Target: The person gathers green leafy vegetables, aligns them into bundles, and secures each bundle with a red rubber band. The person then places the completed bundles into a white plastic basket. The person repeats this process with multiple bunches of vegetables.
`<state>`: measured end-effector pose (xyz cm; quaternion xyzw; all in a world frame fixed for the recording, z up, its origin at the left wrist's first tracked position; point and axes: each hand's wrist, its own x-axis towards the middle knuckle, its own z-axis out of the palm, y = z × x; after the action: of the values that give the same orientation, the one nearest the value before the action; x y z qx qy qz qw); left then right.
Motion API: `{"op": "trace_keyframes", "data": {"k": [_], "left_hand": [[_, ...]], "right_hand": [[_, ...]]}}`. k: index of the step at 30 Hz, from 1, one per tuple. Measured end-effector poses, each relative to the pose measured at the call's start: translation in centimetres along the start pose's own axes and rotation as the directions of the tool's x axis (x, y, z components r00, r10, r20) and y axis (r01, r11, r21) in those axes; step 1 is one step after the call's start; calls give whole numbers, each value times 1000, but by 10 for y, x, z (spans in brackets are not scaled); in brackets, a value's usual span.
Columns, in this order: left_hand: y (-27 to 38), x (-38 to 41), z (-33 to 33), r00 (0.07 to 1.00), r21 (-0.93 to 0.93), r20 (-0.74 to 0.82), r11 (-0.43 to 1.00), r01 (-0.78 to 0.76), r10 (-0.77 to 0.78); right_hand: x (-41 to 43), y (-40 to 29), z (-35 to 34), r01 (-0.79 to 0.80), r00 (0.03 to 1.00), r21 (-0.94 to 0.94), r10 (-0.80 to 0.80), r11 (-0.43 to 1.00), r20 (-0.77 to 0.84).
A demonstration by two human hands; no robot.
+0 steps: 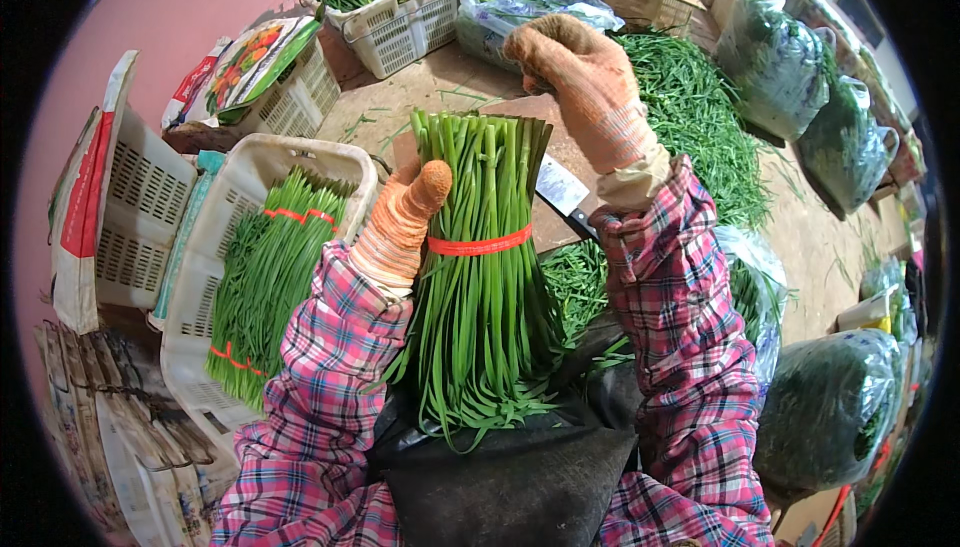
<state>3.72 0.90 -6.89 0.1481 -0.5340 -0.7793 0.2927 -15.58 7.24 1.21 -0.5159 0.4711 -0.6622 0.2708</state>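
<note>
A thick bundle of green garlic chives (480, 307) stands upright in front of me, its cut stem ends at the top and leaves spreading below. A red printed band (480, 242) wraps its upper part. My left hand (405, 209), in an orange knit glove, grips the bundle's left side with the thumb showing and fingers hidden behind. My right hand (574, 71), gloved alike, is raised beyond the bundle at upper right. Its fingers curl inward, and nothing shows in them. Under my right wrist lies a knife (562, 187) with a broad blade and black handle.
At left, a white plastic crate (191, 277) holds banded chive bundles (277, 292). Another crate of greens (405, 29) stands at the back. Loose cut leaves (690, 119) pile to the right. Stuffed clear bags (825, 404) line the right side. A black apron (510, 479) covers my lap.
</note>
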Motion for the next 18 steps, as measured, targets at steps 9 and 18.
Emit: {"op": "trace_keyframes", "data": {"k": [9, 18], "left_hand": [[1, 1, 17, 1000, -32, -16, 999, 25, -25], [6, -1, 28, 997, -26, -80, 1000, 17, -19]], "right_hand": [[-6, -21, 23, 466, 877, -698, -179, 544, 446], [-9, -13, 19, 355, 931, -644, -194, 677, 309]]}}
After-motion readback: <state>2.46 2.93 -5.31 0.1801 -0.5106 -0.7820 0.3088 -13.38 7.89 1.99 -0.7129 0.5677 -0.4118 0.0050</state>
